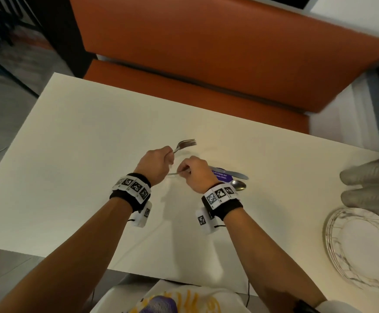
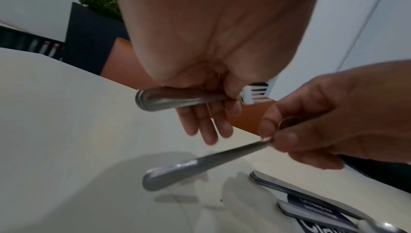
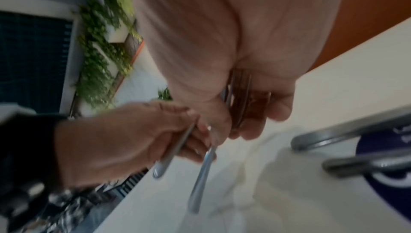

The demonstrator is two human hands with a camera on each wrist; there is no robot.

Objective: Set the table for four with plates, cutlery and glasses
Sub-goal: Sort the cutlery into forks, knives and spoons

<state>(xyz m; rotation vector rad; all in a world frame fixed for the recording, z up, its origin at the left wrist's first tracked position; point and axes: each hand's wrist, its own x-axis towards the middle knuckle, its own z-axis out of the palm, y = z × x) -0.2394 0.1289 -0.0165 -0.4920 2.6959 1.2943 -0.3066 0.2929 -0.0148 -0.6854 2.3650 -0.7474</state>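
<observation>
Steel forks (image 1: 185, 144) are grasped as a bundle in the left hand (image 1: 155, 164) above the cream worktop (image 1: 71, 154), while the right hand (image 1: 194, 172) pinches another utensil (image 2: 200, 164) whose thin handle, I judge, could slip and clatter down.

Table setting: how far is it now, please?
Done: nothing laid out properly yet. In hand: the left hand holds forks; the right hand pinches another utensil. Left: a knife and spoon lie loose, plates sit stacked at the table edge, glasses grouped beside them.
</observation>
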